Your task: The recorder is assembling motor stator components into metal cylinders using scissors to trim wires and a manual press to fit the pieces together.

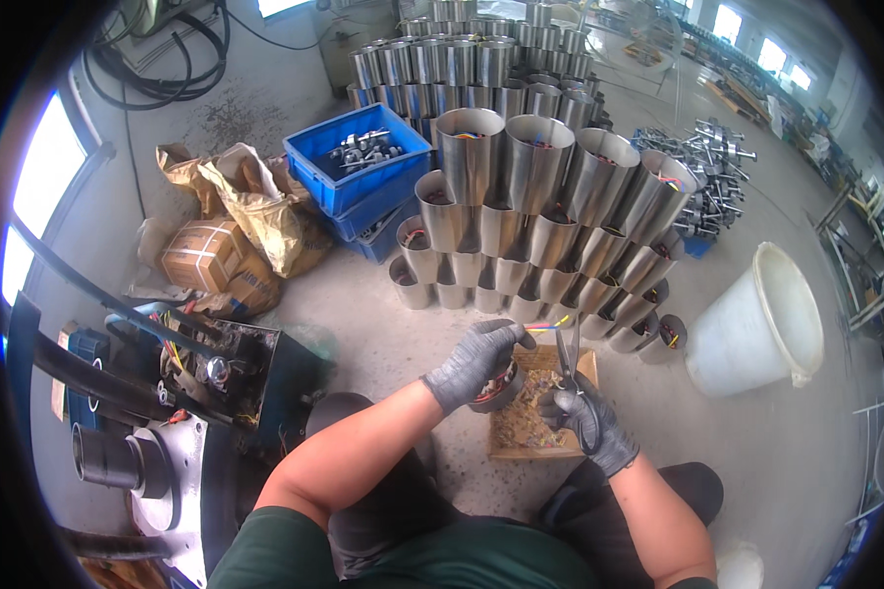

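Observation:
My left hand, in a grey glove, pinches a few coloured wires, with yellow ends pointing right. Just beneath that hand is a dark round part with reddish windings, mostly covered by the fingers and wrist; I cannot tell what supports it. A pair of scissors is gripped in my gloved right hand, its blades pointing up close to the wire ends. Below both hands a shallow cardboard box holds many small wire scraps.
Stacked metal cylinders, some with wires inside, rise ahead. Blue crates with metal parts stand left of them, near paper sacks and a carton. A white bucket is at right. Machinery sits close on the left.

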`<state>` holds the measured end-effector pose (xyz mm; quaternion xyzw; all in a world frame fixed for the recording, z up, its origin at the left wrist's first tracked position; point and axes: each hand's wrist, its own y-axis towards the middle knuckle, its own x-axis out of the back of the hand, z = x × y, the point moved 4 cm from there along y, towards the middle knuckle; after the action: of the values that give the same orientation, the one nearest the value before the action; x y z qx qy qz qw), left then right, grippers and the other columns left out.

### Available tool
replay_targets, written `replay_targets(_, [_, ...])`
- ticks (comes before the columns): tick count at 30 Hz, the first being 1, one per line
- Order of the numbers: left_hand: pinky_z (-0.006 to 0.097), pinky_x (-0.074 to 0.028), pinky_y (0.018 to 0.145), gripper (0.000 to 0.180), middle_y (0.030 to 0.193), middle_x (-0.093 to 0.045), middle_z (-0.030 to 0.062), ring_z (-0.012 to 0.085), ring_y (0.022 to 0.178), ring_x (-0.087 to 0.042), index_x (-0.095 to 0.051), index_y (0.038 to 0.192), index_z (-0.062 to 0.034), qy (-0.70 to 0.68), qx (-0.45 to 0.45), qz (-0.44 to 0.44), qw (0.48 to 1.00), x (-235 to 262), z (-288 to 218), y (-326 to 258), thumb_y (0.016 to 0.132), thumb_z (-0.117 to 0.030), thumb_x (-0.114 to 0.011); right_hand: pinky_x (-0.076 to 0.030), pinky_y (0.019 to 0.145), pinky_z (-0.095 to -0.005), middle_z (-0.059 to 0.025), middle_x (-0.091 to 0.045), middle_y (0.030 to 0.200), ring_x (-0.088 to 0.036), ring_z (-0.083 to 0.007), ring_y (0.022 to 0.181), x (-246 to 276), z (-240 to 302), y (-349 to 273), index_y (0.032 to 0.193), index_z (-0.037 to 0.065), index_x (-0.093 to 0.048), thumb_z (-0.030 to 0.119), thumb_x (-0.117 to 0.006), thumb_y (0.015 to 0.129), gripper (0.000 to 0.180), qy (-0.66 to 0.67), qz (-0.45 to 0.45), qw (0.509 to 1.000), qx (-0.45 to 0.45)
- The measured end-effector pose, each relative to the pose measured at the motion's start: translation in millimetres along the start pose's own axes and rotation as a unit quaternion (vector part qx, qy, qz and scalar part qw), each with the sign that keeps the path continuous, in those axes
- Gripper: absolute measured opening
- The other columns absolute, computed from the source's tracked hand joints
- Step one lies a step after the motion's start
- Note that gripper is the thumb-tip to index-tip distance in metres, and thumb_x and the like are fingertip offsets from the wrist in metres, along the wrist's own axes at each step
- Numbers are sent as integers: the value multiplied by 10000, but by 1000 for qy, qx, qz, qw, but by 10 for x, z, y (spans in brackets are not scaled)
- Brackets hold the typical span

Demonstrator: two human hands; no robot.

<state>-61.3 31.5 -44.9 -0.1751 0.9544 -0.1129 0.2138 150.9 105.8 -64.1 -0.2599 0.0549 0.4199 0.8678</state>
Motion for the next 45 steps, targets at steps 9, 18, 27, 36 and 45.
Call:
replay_targets(9, [228, -440, 590, 199, 819, -616, -11, 61, 668, -514, -682, 1030, -29, 100, 38, 19, 994, -174, 18, -128, 978, -211, -624, -522, 490, -312, -52, -598, 717, -604, -168, 542, 110, 75, -30, 1199, 28, -556, 228, -572, 999, 284, -10, 45, 999, -5])
replay_targets(18, [268, -461, 595, 198, 776, -605, 6, 68, 658, -512, -681, 1057, -7, 55, 48, -67, 995, -255, 87, -110, 928, -157, -677, -493, 421, -338, -51, -559, 682, -548, -183, 482, -63, -442, -132, 1013, 79, -539, 135, -547, 938, 94, 140, 4, 983, -115])
replay_targets(27, [311, -491, 615, 236, 776, -627, 20, 102, 694, -544, -697, 1070, -10, 184, 85, -74, 976, -334, 84, -141, 906, -180, -699, -405, 417, -350, -42, -516, 696, -470, -165, 490, -94, -650, -169, 896, 98, -525, 114, -536, 920, 30, 236, -31, 951, -196])
replay_targets(36, [334, -519, 690, 255, 835, -677, 76, 138, 753, -598, -691, 1083, 20, 243, 45, -88, 965, -204, 233, -14, 894, -151, -696, -459, 404, -364, -49, -560, 678, -549, -183, 492, 0, -759, -118, 925, 91, -549, 133, -576, 932, 51, 203, -123, 964, -123])
replay_targets(45, [293, -535, 593, 208, 771, -639, 52, 121, 675, -593, -681, 1061, -11, 162, 102, -95, 977, -276, 195, -64, 921, -163, -693, -575, 504, -382, -89, -615, 750, -643, -233, 581, -98, -661, -119, 1270, 114, -472, 180, -558, 993, 297, 102, -20, 986, -130])
